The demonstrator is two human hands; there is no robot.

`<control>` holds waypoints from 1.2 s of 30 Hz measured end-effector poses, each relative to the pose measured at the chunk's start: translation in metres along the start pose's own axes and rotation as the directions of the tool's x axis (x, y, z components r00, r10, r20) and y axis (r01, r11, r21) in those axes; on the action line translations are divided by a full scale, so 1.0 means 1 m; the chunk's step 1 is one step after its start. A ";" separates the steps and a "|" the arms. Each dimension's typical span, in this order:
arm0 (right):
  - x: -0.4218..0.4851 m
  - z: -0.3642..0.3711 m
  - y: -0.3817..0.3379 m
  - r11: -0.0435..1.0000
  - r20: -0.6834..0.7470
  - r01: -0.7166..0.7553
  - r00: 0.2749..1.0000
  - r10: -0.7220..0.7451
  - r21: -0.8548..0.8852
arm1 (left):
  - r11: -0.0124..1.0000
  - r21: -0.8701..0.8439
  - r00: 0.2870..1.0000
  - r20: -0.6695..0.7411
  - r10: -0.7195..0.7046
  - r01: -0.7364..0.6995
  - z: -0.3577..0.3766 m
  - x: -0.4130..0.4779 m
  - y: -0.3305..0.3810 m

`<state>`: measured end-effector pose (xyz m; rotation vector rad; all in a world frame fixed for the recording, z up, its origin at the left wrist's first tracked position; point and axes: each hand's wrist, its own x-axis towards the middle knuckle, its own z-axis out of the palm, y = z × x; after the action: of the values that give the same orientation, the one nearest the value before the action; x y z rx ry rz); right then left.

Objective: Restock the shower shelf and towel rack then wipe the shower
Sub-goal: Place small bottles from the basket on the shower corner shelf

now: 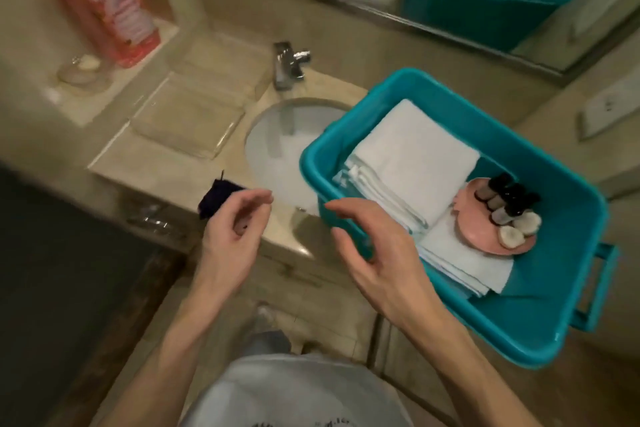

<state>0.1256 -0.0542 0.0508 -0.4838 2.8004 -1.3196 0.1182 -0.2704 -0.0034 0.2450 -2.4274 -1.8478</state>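
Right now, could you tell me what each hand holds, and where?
Right hand holds nothing; whether left hand grips the dark object beside it cannot be told.

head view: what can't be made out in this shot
- Red bottle: label blurred, unreadable.
- Small bottles on the pink dish: labels too small to read.
- Dark item: partly hidden behind the left hand; unclear whether it is held.
- Sink: right part covered by the teal tub.
- The shower shelf and towel rack: outside the frame.

Both bare forearms forward, left hand (pixel 231 230) loosely curled, right hand (pixel 375 248) palm-down with relaxed fingers.
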 end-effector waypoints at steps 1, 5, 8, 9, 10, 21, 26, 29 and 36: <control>0.004 -0.008 0.002 1.000 -0.077 -0.023 0.997 0.023 0.003 | 0.998 -0.017 0.998 0.016 0.062 -0.061 0.003 0.014 0.013; 0.008 -0.036 0.027 0.976 -0.327 -0.218 0.923 0.202 -0.011 | 0.972 -0.029 0.955 0.181 0.235 -0.233 0.032 0.056 0.062; -0.005 -0.061 0.053 0.932 -0.436 -0.362 0.841 0.322 -0.010 | 0.943 -0.002 0.878 0.366 0.310 -0.332 0.068 0.075 0.087; -0.009 -0.069 0.060 0.910 -0.445 -0.414 0.816 0.370 -0.004 | 0.933 0.010 0.842 0.434 0.320 -0.360 0.082 0.081 0.093; -0.013 -0.078 0.068 0.881 -0.449 -0.473 0.787 0.424 0.002 | 0.919 0.027 0.804 0.497 0.328 -0.392 0.096 0.087 0.098; -0.015 -0.150 0.153 0.613 -0.523 -0.790 0.532 0.666 -0.022 | 0.704 0.196 0.491 0.837 0.242 -0.682 0.278 0.128 0.107; 0.005 -0.156 0.179 0.469 -0.539 -0.850 0.519 0.663 -0.242 | 0.690 0.261 0.480 0.866 0.142 -0.675 0.337 0.140 0.105; 0.014 -0.153 0.188 0.435 -0.562 -0.855 0.514 0.648 -0.281 | 0.688 0.299 0.477 0.875 0.079 -0.662 0.353 0.142 0.102; 0.016 -0.142 0.203 0.413 -0.581 -0.847 0.531 0.617 -0.335 | 0.646 0.325 0.466 0.883 0.053 -0.690 0.363 0.142 0.089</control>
<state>0.0357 0.1696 -0.0091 1.1163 2.9697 -0.3129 -0.0870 0.0727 -0.0200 -1.4237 -3.1787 -0.8216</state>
